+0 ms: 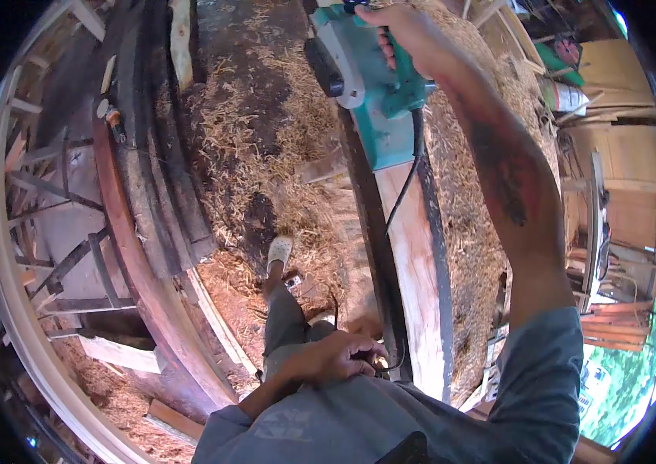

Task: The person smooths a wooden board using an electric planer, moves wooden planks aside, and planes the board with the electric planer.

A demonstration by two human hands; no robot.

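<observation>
A green electric planer (383,138) rests on the upper face of a long, pale timber beam (414,286) with dark edges. My right hand (413,42) is stretched far forward, its fingers wrapped round the planer's handle. From the planer's rear a black power cord (403,195) trails back along the beam. Close to my waist, my left hand (335,357) is closed beside the near end of the beam. The cord appears to run into its curled fingers, which are partly hidden.
Wood shavings (243,131) cover the floor around my feet. Left of me lie dark beams (146,185) and a reddish, curved-edge plank (131,240). An orange-and-black tool (115,124) sits on these timbers. At the right, reddish boards (618,325) are stacked.
</observation>
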